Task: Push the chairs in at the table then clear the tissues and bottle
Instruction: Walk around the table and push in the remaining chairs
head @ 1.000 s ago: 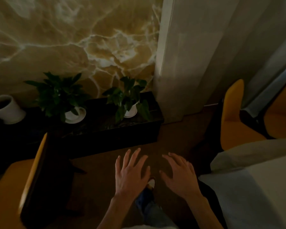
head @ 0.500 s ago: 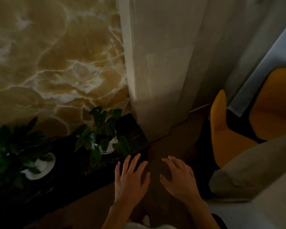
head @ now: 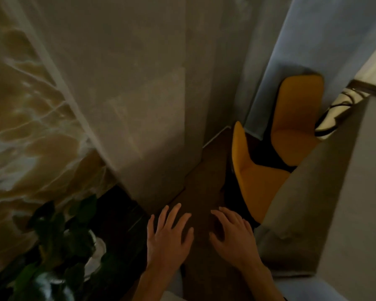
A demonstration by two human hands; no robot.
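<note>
My left hand and my right hand hover palm down over the dark floor at the bottom middle, fingers spread, holding nothing. To the right stands a yellow chair partly tucked under the table, its backrest edge toward me. A second yellow chair stands farther back along the table's side. The table, draped in a pale cloth, fills the right side. No tissues or bottle show.
A pale pillar rises ahead, beside a marbled amber wall at the left. A potted plant sits on a dark low ledge at the lower left. A narrow strip of brown floor runs between pillar and chairs.
The view has swung right: the plants and left chair slid out to the left, and the two yellow chairs and the table came nearer to the centre. Both hands stay open.
</note>
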